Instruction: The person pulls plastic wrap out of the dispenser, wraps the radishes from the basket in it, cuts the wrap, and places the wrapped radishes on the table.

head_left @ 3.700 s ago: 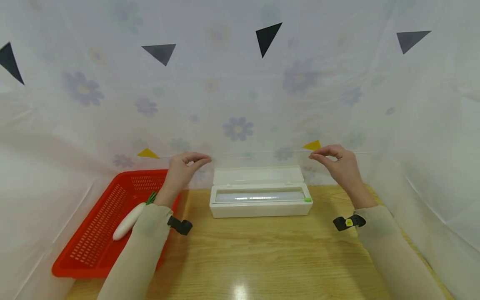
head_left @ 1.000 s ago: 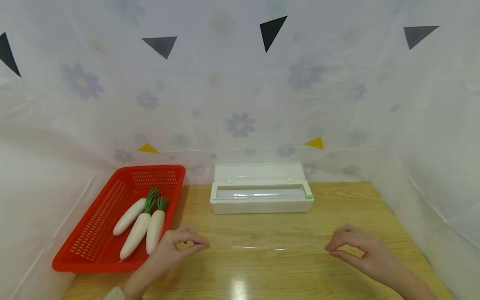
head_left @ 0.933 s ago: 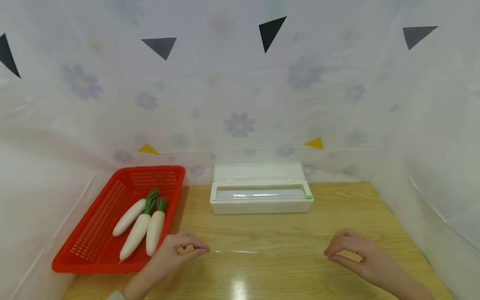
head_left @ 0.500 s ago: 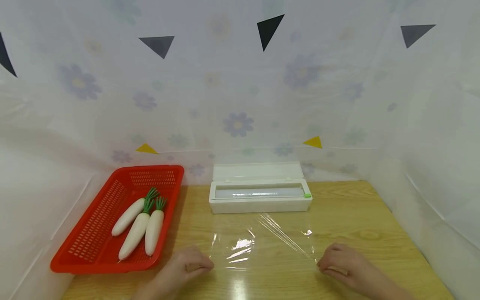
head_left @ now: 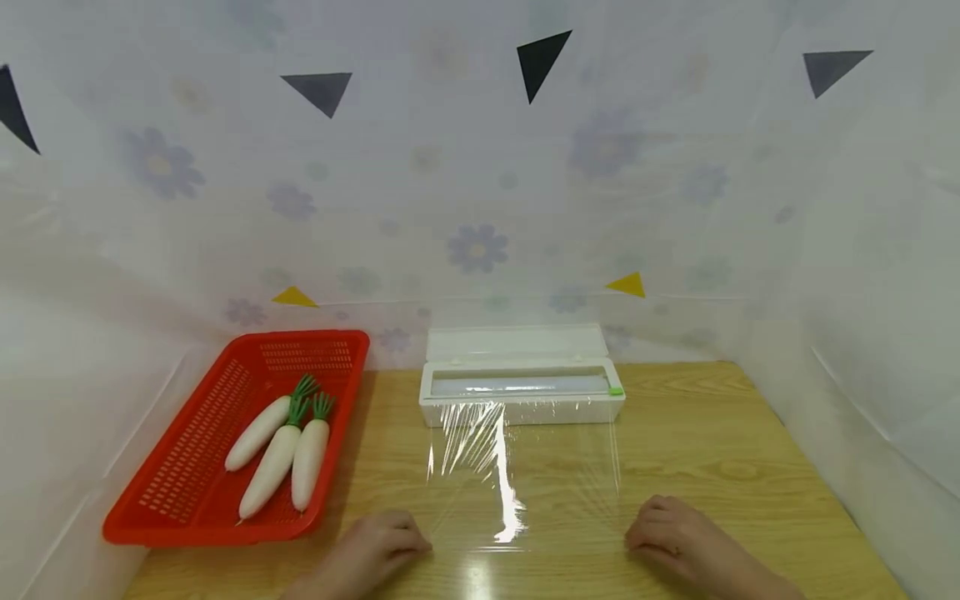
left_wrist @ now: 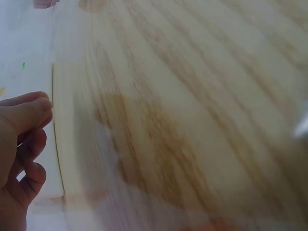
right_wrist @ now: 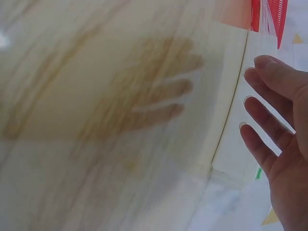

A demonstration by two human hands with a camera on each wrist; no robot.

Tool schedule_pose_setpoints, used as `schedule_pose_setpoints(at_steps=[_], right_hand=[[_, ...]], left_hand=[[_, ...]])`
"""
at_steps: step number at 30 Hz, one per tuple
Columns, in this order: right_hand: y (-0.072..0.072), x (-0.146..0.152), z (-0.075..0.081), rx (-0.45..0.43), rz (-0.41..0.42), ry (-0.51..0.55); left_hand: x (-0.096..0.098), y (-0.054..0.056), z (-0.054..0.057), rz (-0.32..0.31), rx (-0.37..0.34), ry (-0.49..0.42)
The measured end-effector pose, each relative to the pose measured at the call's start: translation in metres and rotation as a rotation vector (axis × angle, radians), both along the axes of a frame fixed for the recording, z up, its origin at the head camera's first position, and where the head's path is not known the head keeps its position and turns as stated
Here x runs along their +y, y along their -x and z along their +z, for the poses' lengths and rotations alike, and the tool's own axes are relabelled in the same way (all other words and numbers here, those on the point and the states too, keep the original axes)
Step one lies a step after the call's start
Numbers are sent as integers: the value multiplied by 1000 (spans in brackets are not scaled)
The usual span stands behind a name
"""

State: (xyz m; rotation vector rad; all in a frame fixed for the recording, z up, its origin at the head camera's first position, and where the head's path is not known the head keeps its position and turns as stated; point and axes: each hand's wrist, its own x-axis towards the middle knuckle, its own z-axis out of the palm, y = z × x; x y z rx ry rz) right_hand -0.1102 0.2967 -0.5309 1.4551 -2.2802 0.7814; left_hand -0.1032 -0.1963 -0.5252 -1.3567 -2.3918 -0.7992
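Observation:
A sheet of clear plastic wrap stretches from the white dispenser box toward the near side of the wooden table. Inside the box lies the wrap roll, under a raised lid. My left hand pinches the sheet's near left corner between thumb and fingers. At the near right corner, my right hand pinches the film. In the left wrist view, thumb and forefinger of the left hand meet; the right wrist view shows the right hand's other fingers spread loosely.
To the left stands a red plastic basket with three white radishes with green tops in it. A small green slider sits at the box's right end. Behind the table hangs a flowered white curtain.
Both hands have come down from above the box toward the table's near side, drawing the wrap with them. They are now lower, and bright glints show on the sheet from the box forward.

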Motion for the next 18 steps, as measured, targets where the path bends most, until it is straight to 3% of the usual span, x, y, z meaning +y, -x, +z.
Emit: schedule_pose_setpoints(at_steps=[8,18], right_hand=[[0,-1,-7,40,-32,-79],[-12,0,-5,21,-127,-204]], left_hand=[[6,0,1,36,17,138],[8,1,-5,44,103,209]])
